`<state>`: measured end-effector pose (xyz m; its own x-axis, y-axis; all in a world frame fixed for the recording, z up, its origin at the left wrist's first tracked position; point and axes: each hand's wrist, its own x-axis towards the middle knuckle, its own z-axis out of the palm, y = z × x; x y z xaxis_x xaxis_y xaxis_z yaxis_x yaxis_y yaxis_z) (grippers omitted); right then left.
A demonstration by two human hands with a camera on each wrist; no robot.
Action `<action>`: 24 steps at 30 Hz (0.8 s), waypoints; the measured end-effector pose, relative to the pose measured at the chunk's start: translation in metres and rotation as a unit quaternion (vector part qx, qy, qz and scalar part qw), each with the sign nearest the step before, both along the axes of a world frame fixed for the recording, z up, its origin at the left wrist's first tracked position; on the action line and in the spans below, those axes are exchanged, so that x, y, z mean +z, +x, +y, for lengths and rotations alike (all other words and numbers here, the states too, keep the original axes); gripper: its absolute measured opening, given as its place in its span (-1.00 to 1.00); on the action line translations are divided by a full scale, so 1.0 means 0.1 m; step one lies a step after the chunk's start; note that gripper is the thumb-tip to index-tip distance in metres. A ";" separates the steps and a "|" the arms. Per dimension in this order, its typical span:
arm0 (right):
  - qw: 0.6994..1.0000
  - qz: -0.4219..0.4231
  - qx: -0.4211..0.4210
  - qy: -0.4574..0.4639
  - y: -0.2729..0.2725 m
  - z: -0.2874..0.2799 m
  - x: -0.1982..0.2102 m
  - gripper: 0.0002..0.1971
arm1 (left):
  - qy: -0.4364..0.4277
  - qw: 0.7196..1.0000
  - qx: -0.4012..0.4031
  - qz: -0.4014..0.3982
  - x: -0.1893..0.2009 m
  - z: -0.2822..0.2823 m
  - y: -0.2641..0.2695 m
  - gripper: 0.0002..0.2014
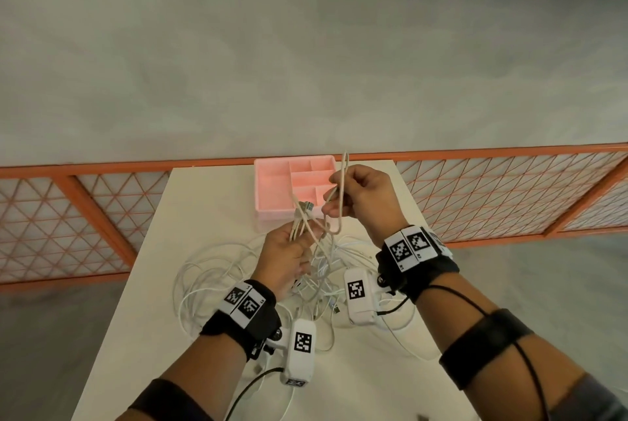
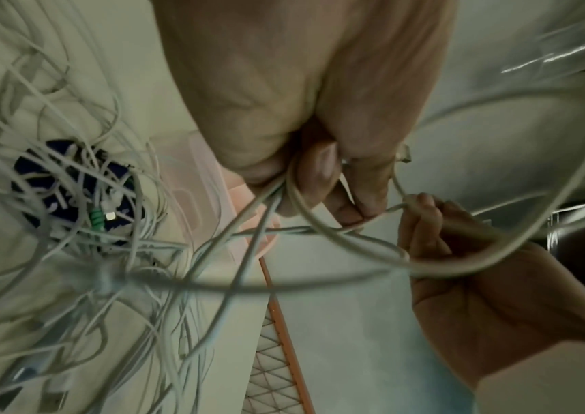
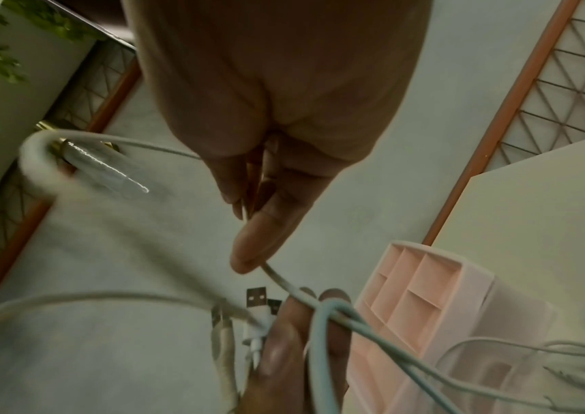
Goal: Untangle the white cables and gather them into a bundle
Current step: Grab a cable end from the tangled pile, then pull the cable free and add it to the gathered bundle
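Note:
A tangle of white cables [image 1: 319, 271] lies on the white table [image 1: 210, 203], under both raised hands. My left hand [image 1: 289, 250] grips several cable ends [image 1: 300, 216] whose USB plugs [image 1: 307, 205] stick up past its fingers; the same plugs [image 3: 257, 298] show in the right wrist view. My right hand [image 1: 356, 196], higher and further back, pinches a folded loop of one cable [image 1: 344, 182] between thumb and fingers. In the left wrist view the gripped strands [image 2: 266, 207] run down to the heap [image 2: 82, 201]. In the right wrist view the pinched cable [image 3: 284, 283] leads down to the left hand [image 3: 294, 350].
A pink compartment tray [image 1: 272, 182] stands at the table's far edge, right behind the hands. An orange lattice fence [image 1: 509, 189] runs behind the table. Loose cable loops [image 1: 204, 271] spread left of the heap. Grey floor surrounds the table.

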<state>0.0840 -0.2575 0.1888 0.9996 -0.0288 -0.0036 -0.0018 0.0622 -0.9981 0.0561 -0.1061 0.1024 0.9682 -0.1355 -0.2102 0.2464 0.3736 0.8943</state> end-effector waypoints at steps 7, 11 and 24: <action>0.997 -0.002 0.038 -0.068 0.01 0.12 -0.26 -0.86 | 0.088 0.994 0.060 -0.017 0.02 0.00 0.10 -0.95; 0.971 0.024 0.130 -0.201 -0.07 0.16 -0.55 -0.79 | 0.041 0.995 0.094 -0.005 0.04 0.05 0.14 -0.96; 0.953 0.108 0.175 -0.224 -0.19 -0.08 -0.94 -0.85 | -0.056 0.994 0.089 0.026 0.16 0.44 0.23 -0.87</action>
<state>0.0651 -0.2651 0.0946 0.9256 0.2591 -0.2760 -0.1526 -0.4118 -0.8984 0.0794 -0.0620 0.1187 0.9669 0.0118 -0.2548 0.2131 0.5114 0.8325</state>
